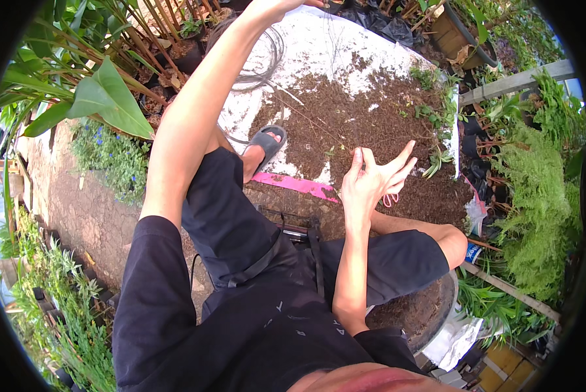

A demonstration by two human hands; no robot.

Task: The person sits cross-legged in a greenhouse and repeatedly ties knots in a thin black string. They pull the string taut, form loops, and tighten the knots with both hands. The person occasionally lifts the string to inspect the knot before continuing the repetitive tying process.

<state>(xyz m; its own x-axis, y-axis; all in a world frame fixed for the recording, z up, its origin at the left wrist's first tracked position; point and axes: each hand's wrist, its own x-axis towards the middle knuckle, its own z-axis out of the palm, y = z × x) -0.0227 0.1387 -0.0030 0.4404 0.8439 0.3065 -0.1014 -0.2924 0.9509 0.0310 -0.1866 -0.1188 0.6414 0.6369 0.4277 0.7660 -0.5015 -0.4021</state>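
My left hand (290, 4) reaches far forward and is mostly cut off by the top edge of the picture. Thin dark strands (331, 44) hang just right of its fingertips; whether it grips them cannot be told. My right hand (373, 179) is raised over dark loose soil (371, 115), its thumb and index fingertips close together and the other fingers spread. Something very fine may be between those tips; it does not show. A coil of thin dark wire or tubing (271, 59) lies on a white sheet (300, 36) left of the soil. A pink cord (391, 199) is beside my right hand.
My sandalled foot (268, 147) rests at the sheet's pink edge (295, 185). Potted leafy plants (111, 100) stand at the left, with more greenery (533, 210) at the right. A tilted pot (462, 36) is at the upper right. A round tub of soil (410, 313) sits below my right knee.
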